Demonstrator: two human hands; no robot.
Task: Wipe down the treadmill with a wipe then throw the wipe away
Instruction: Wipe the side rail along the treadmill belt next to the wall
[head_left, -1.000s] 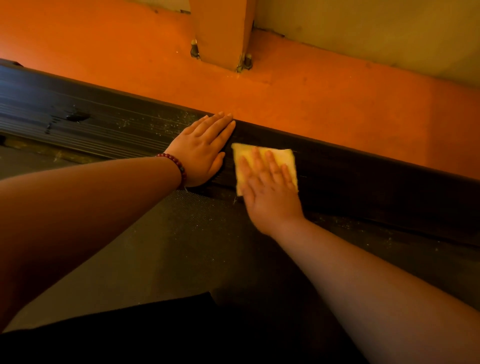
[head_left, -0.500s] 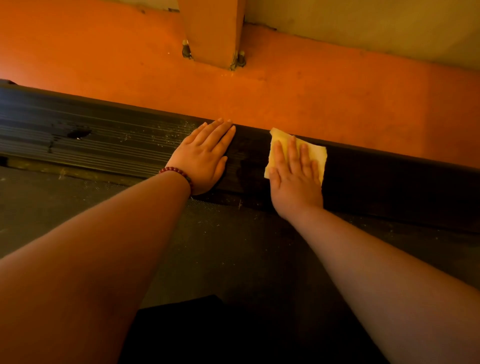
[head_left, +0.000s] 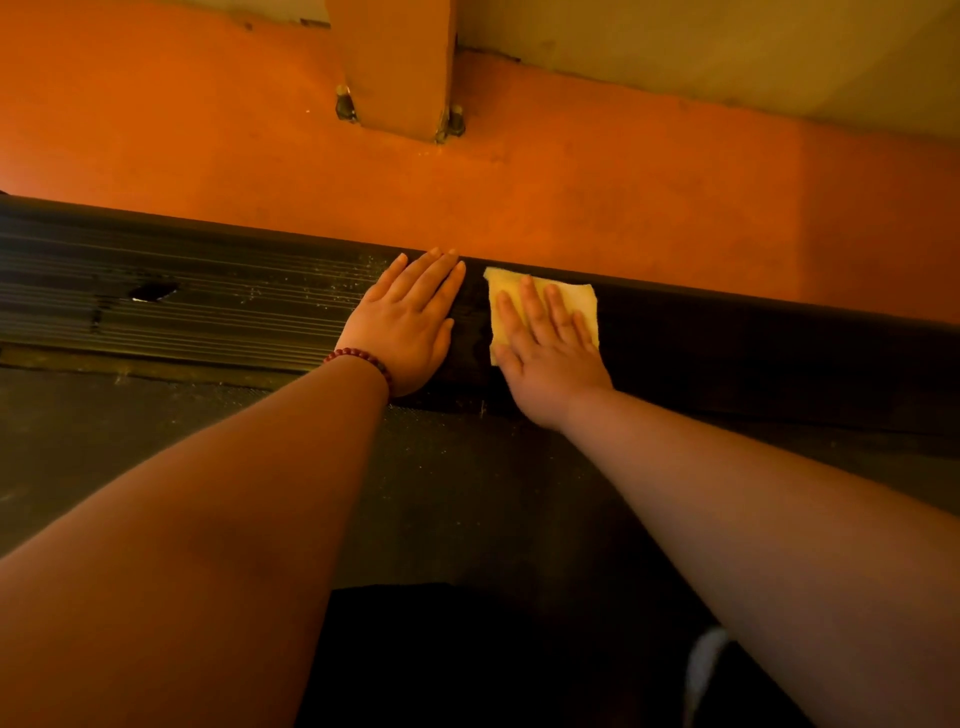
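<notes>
Wipe: a pale yellow square, laid flat on the dark side rail of the treadmill, near its far edge.
Right hand: laid flat on the wipe, fingers straight and slightly spread; nothing is gripped.
Left hand: rested flat on the rail just beside the wipe, fingers straight, nothing held; a beaded bracelet is worn at the wrist.
Rail: ribbed, dust-speckled left of the hands.
Belt: seen under both forearms.
Floor: orange, beyond the rail, with a bolted post.
</notes>
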